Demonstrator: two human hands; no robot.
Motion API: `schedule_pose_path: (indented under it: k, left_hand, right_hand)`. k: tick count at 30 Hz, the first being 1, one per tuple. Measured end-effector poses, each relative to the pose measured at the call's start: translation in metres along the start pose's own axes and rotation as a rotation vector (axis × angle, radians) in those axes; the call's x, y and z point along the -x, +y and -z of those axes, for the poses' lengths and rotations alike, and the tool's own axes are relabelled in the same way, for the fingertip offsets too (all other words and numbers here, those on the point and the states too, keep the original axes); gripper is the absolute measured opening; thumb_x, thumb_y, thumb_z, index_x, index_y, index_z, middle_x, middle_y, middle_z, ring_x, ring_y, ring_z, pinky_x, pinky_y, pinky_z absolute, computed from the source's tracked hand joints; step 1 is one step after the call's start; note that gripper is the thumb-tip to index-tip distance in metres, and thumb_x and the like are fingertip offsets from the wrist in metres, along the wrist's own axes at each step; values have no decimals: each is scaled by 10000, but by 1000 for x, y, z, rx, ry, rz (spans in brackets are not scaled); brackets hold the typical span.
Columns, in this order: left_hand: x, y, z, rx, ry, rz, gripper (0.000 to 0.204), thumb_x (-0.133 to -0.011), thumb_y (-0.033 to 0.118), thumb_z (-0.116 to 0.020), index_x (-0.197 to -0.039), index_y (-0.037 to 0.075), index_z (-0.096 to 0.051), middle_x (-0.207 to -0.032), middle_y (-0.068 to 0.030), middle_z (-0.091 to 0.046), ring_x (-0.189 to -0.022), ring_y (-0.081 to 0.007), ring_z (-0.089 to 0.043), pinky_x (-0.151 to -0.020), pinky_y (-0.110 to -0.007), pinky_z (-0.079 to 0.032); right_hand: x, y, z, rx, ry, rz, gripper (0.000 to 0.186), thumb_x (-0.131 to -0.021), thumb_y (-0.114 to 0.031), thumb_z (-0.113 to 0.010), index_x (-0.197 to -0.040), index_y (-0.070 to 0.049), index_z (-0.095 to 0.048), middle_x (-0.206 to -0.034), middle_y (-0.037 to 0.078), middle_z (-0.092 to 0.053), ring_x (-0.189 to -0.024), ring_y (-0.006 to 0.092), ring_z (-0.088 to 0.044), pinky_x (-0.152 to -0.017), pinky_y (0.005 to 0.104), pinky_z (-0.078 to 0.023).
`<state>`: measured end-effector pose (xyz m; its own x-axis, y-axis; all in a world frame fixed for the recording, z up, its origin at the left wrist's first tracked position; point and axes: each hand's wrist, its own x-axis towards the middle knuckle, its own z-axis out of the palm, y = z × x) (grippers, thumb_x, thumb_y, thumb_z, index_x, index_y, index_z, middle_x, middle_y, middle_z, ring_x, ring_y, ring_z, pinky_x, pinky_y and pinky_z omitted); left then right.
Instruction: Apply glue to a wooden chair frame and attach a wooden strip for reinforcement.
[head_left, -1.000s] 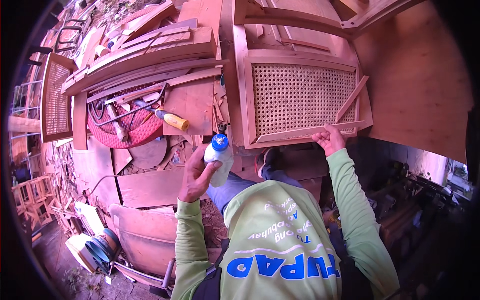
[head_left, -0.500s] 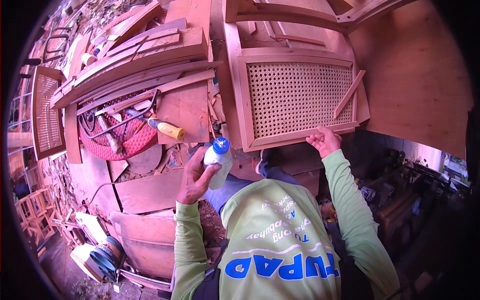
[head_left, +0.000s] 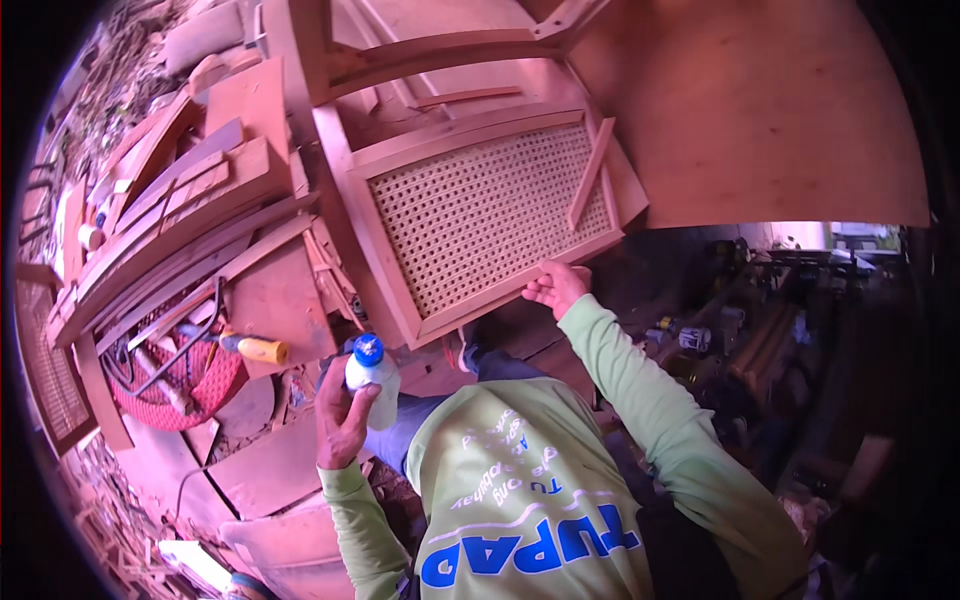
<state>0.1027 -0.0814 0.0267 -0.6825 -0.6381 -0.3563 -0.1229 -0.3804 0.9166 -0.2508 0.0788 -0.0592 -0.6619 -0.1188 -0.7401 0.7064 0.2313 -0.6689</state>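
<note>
My left hand is wrapped round a small clear bottle with whitish contents and a blue cap, held upright before my body. My right hand is at the near edge of a wooden frame filled with woven cane mesh. Its fingers are curled together; whatever is between them, if anything, is hidden. A narrow wood strip lies slanted across the mesh's right end.
On the left, stacked boards stand beside a handsaw with a yellow handle on a red woven round seat. A wide plywood sheet is at the far right. Dark machinery stands below it.
The view has turned right, so the bench, panel and boards appear shifted left and tilted. My left hand keeps the bottle; my right hand stays by the frame's near edge, fingers more curled.
</note>
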Motion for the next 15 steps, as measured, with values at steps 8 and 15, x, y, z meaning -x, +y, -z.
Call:
schedule_pose_path:
  k: [8, 15]
  left_hand:
    - [-5, -3, 1, -59, -19, -10, 305, -984, 96, -661, -1268, 19, -582, -1088, -19, -593, -1011, -124, -558, -918, -275, -437]
    - [-4, -8, 8, -95, -1, -61, 440, -976, 129, -680, -1377, -5, -560, -1146, -21, -635, -1037, -129, -575, -941, -284, -450]
  right_hand:
    - [-13, 6, 9, 140, 62, -50, 237, -879, -231, -756, -936, -48, -615, -772, 96, -621, -629, 253, -689, -552, 423, -598]
    - [-14, 2, 8, 183, 65, -98, 228, -887, -253, -757, -944, -75, -627, -745, 52, -583, -596, 218, -660, -530, 388, -571]
